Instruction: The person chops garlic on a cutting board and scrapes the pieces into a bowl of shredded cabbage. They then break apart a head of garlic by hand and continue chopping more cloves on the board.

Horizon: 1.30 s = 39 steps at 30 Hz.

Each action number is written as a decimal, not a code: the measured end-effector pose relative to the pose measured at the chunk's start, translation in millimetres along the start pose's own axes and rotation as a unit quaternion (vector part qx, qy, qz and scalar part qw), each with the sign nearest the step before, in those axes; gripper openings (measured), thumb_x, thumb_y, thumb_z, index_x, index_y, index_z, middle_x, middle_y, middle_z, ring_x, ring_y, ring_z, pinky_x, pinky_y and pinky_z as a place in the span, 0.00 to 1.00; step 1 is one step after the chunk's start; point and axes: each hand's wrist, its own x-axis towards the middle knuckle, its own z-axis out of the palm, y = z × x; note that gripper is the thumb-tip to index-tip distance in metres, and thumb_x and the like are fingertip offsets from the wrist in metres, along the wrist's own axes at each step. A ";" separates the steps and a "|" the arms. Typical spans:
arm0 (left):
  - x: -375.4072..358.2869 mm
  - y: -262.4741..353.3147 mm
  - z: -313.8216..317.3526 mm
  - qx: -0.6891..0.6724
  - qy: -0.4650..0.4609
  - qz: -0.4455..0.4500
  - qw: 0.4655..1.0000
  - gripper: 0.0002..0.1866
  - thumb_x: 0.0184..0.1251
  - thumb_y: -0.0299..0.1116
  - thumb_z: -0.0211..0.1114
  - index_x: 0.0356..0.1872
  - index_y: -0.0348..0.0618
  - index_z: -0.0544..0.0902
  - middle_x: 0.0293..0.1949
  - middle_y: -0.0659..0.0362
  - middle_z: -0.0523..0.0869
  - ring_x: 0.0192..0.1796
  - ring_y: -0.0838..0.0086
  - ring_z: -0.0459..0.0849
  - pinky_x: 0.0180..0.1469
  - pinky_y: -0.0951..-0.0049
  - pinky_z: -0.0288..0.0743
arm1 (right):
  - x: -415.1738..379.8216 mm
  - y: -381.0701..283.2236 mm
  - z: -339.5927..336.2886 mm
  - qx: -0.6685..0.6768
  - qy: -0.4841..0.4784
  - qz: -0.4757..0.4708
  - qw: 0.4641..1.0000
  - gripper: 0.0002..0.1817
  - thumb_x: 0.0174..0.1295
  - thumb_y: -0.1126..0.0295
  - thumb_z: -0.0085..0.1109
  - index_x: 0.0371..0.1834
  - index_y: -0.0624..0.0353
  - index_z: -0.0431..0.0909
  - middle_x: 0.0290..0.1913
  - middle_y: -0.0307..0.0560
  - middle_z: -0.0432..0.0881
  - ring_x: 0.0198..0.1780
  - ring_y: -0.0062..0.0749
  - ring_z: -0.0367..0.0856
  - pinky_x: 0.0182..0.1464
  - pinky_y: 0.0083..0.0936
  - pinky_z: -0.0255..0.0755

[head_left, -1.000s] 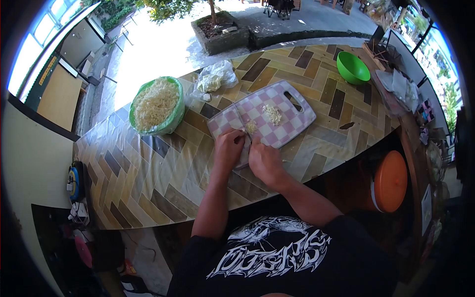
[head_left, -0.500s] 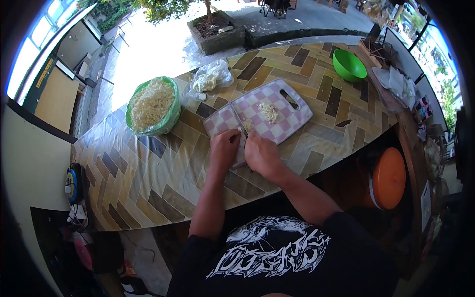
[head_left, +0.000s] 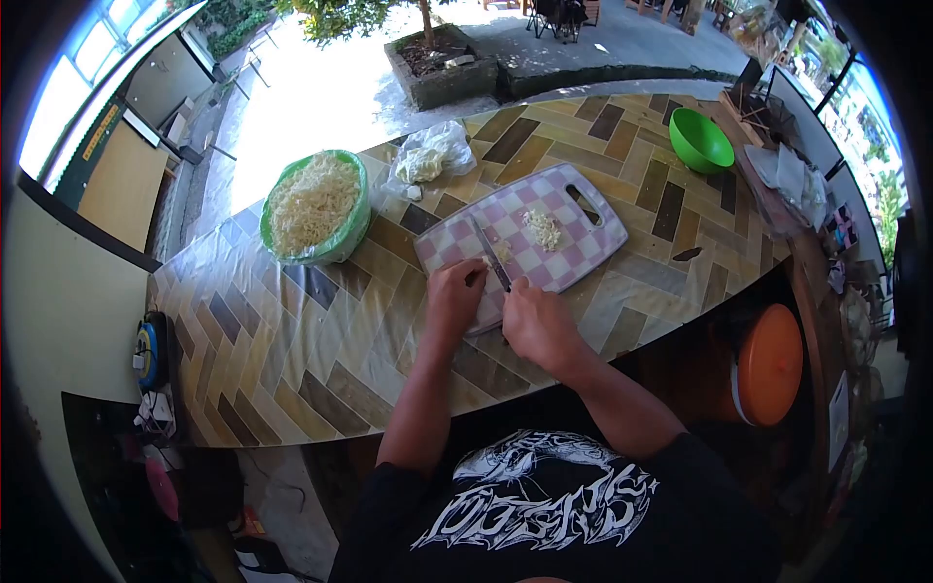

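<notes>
My right hand is closed round the handle of a knife, whose blade points away over the pink-and-white checked cutting board. Left of the blade, my left hand rests at the board's near left part with its fingers pinched together. What those fingers hold is too small to make out. A few chopped pale bits lie against the right side of the blade. Farther right on the board sits a small heap of finely chopped pale pieces.
A green plastic-lined container heaped with pale shreds stands at the left. Behind the board lies a clear plastic bag with pale contents. A green bowl is at the far right. Below the table edge is an orange lid.
The whole view has shifted slightly. The knife blade has swung a little more upright and away from my left fingers. My right hand keeps its grip on the handle.
</notes>
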 end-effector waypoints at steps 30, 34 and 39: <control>0.4 4.5 1.7 0.017 0.035 0.060 0.997 0.08 0.66 0.27 0.75 0.44 0.36 0.91 0.44 0.47 0.92 0.48 0.53 0.93 0.52 0.60 0.85 | -23.2 13.6 21.2 -0.112 0.024 -0.017 0.993 0.08 0.76 0.69 0.54 0.46 0.64 0.75 0.32 0.61 0.92 0.36 0.54 0.95 0.39 0.43 0.90; -1.3 1.2 3.2 0.021 0.026 0.039 0.999 0.09 0.66 0.27 0.75 0.45 0.37 0.91 0.44 0.48 0.92 0.48 0.55 0.92 0.53 0.60 0.85 | -31.3 28.4 3.2 -0.089 0.001 0.032 0.996 0.12 0.81 0.63 0.51 0.49 0.62 0.75 0.34 0.62 0.92 0.39 0.60 0.94 0.42 0.50 0.88; -3.3 1.2 4.7 -0.005 0.008 -0.007 1.000 0.11 0.67 0.28 0.76 0.48 0.38 0.91 0.43 0.50 0.93 0.45 0.60 0.94 0.51 0.64 0.86 | -25.2 60.3 -11.3 -0.073 0.018 0.081 0.994 0.15 0.83 0.59 0.50 0.52 0.62 0.75 0.36 0.64 0.91 0.42 0.63 0.93 0.45 0.57 0.85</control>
